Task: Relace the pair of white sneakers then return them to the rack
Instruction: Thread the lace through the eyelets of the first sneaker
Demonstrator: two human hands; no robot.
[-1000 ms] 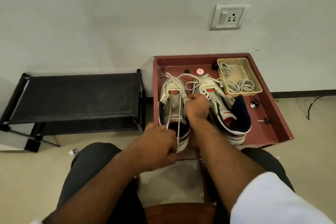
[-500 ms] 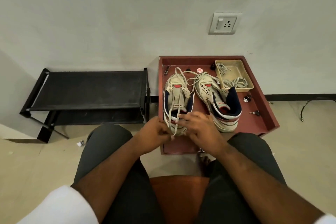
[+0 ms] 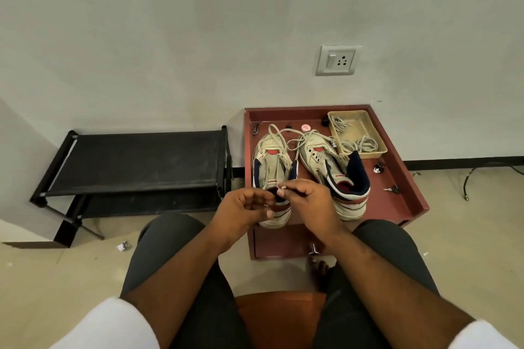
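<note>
Left of the red tray (image 3: 408, 195), the rack (image 3: 133, 161) is being left unused. Over the left sneaker (image 3: 270, 167), the left hand (image 3: 241, 212), withdrawn, is being held curled and empty; a lace tip (image 3: 282, 186) is now being pinched by the right hand (image 3: 309, 201), so lacing is being continued.

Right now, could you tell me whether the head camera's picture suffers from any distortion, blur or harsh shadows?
Head view: wide-angle bending curves the skirting line and splays the rack; light is soft and even, with only faint shadows under the rack and red table; the sneakers are fairly sharp, the lace tip at the right hand fingers too small to resolve.
</note>
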